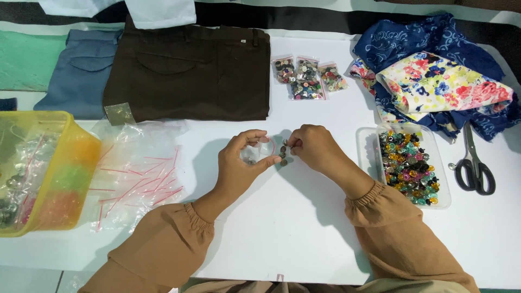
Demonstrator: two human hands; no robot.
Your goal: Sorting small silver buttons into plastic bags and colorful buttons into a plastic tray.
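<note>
Left hand: the left hand (244, 157) has its fingers closed on a small clear plastic zip bag (259, 150), held just above the white surface (282, 233).
Right hand: the right hand (312, 146) has its fingertips pinched together on a small dark button at the bag's mouth; whether it touches the bag I cannot tell.
Loose buttons: a few small dark round buttons (283, 157) lie on the surface between the two hands.
Right side: a clear rectangular plastic tray (364, 142) of mixed coloured buttons sits near the right wrist; beyond it lie black-handled scissors (474, 168) and folded floral fabrics (442, 81).
Far side: three small bags of buttons (306, 77) beside folded dark brown trousers (190, 73).
Left side: a heap of empty clear bags with red strips (141, 168), then a yellow plastic tub (59, 173).
</note>
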